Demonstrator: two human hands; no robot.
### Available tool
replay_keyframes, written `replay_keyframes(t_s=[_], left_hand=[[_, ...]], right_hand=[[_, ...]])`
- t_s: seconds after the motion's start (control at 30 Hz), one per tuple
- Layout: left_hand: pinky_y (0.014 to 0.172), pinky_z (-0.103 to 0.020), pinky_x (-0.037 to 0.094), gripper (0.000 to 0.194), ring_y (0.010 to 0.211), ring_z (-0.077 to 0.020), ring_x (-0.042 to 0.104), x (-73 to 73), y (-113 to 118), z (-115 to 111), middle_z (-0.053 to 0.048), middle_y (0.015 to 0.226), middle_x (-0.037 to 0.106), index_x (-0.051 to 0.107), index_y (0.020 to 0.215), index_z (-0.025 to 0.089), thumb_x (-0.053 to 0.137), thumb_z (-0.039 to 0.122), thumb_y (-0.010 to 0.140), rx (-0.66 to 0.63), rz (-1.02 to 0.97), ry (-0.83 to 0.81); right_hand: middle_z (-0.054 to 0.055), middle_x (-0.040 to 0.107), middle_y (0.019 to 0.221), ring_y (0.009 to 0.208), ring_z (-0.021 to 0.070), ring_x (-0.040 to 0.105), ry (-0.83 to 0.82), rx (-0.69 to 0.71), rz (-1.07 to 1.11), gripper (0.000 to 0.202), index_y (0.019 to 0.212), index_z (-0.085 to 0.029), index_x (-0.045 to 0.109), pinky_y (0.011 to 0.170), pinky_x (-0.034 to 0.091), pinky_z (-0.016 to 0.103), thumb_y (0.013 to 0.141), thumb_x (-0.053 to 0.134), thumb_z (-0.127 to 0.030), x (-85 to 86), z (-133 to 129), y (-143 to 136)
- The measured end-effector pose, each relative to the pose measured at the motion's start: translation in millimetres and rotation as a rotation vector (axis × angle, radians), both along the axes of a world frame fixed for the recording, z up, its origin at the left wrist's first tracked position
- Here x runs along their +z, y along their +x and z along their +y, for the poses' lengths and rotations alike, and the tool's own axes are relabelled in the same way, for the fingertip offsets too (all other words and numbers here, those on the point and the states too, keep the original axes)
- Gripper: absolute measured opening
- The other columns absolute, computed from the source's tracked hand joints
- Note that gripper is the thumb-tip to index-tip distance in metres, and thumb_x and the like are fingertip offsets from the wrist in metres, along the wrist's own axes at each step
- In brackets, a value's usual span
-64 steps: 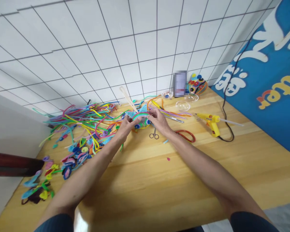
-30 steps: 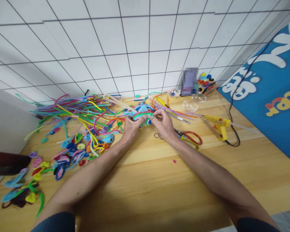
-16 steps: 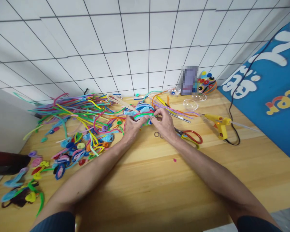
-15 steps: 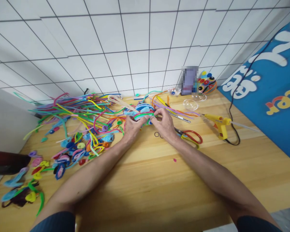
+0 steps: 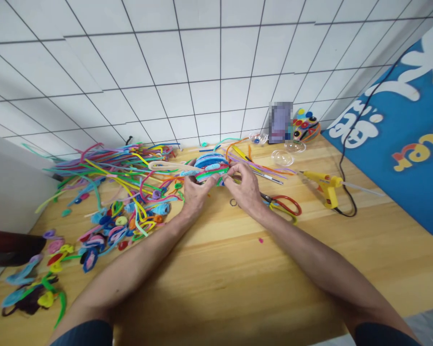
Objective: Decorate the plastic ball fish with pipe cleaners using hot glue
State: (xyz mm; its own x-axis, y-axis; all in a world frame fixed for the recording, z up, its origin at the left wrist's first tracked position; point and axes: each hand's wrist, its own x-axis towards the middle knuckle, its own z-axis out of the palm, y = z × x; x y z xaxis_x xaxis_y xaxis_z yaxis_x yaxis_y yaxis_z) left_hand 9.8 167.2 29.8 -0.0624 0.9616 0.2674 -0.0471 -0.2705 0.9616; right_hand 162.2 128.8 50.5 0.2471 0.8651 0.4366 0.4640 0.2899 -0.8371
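Both hands meet at the middle of the wooden table around a craft piece of coiled blue, green and pink pipe cleaners. My left hand grips its left and near side, thumb pressed on the front. My right hand pinches its right edge with thumb and forefinger. The fingers hide part of the piece's lower side. A beige looped strip reaches out from it to the left. Orange-handled scissors lie right of my right hand.
Loose pipe cleaners and small coiled shapes cover the left side. A yellow glue gun with a black cord lies at the right. Clear domes and a phone stand near the tiled wall.
The craft piece has tilted in my hands, showing more of its blue coils. The beige strip has swung lower and to the left. The camera view has shifted slightly.
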Motion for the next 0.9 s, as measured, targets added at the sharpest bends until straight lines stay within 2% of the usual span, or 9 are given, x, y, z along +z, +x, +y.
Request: replay_keyframes(t_s=[0.23,0.47,0.73,0.9], left_hand=[[0.113,-0.046,0.053,0.076,0.128,-0.0311,0.068,2.4,-1.1,-2.3,-0.012,0.132,0.069,0.059,0.131,0.021,0.092,0.047,0.067,0.009,0.021,0.020],[0.114,-0.046,0.054,0.085,0.129,-0.0312,0.067,0.0,-2.3,-0.2,-0.013,0.136,0.067,0.056,0.139,0.022,0.094,0.049,0.068,0.020,0.076,0.082],[0.111,-0.047,0.057,0.085,0.132,-0.0323,0.066,-1.0,-3.4,1.6,-0.015,0.139,0.067,0.055,0.141,0.022,0.093,0.049,0.070,0.031,0.111,0.139],[0.112,-0.049,0.056,0.087,0.140,-0.0337,0.061,-1.8,-3.6,2.7,-0.016,0.148,0.061,0.054,0.143,0.023,0.093,0.050,0.070,0.023,0.113,0.166]], right_hand=[[0.007,0.067,0.107,0.109,0.0241,0.066,-0.016,0.046,0.141,0.012,0.079,-0.025,0.056,0.089,0.060,0.039,0.077,0.067,-0.028,1.4,1.3,-0.1],[0.004,0.065,0.096,0.104,0.0232,0.063,-0.039,0.038,0.158,0.014,0.072,-0.026,0.054,0.084,0.059,0.036,0.076,0.067,-0.028,3.2,1.3,-0.3],[0.003,0.064,0.096,0.104,0.0228,0.063,-0.083,0.080,0.183,0.016,0.070,-0.026,0.054,0.084,0.059,0.034,0.076,0.069,-0.028,6.1,1.1,0.1],[0.003,0.064,0.094,0.104,0.0227,0.062,-0.100,0.077,0.175,0.017,0.069,-0.026,0.054,0.084,0.058,0.033,0.076,0.069,-0.028,7.8,0.4,0.7]])
